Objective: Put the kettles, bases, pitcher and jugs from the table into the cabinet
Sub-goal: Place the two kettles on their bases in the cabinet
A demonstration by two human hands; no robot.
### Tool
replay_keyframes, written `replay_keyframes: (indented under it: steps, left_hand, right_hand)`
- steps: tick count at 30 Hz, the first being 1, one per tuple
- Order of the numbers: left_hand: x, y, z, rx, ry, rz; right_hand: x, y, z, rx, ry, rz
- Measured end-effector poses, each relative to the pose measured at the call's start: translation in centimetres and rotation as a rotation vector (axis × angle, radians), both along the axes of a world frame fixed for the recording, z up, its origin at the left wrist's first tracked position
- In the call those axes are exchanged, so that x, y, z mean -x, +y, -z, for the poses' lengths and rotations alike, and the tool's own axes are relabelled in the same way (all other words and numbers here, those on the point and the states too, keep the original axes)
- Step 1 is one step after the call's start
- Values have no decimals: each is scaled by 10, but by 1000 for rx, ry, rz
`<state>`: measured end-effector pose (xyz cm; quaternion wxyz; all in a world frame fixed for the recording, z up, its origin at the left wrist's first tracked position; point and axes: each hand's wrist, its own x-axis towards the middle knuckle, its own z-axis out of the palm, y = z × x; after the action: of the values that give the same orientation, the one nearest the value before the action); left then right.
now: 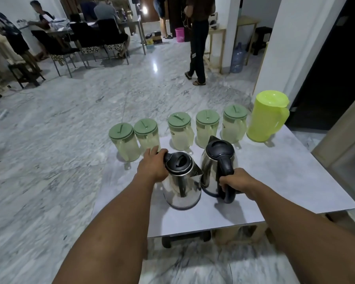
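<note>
Kettles sit at centre frame on the counter (275,181): our left hand (152,163) has its fingers clenched round the left kettle (181,181) handle, our right hand (239,182) grasps the right kettle (216,167). Behind, five jugs (180,133) and the pitcher (264,116), upper right, wait untouched; we judge the task barely begun.
</note>
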<state>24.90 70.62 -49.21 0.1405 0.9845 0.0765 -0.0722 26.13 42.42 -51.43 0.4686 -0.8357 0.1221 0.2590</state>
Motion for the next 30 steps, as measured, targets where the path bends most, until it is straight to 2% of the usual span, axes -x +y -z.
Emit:
replay_keyframes:
  steps: [5, 7, 11, 13, 21, 26, 30]
  left_hand:
    - [7, 3, -8, -69, 19, -32]
    - [15, 5, -9, -19, 74, -53]
    - [42, 5, 3, 347, 281, -161]
    - [62, 0, 13, 517, 298, -227]
    - [130, -64, -8, 833, 10, -372]
    - [183, -123, -53, 857, -56, -286]
    - [220, -190, -87, 899, -38, -138]
  right_hand:
    - [8, 1, 2, -22, -17, 16]
    - [15, 1, 4, -59, -25, 61]
    - [34, -4, 10, -121, -53, 193]
    - [45, -8, 11, -133, -82, 245]
    - [118, -57, -24, -197, -188, 417]
    - [196, -131, -57, -211, -204, 474]
    - [266, -203, -94, -168, -283, 565]
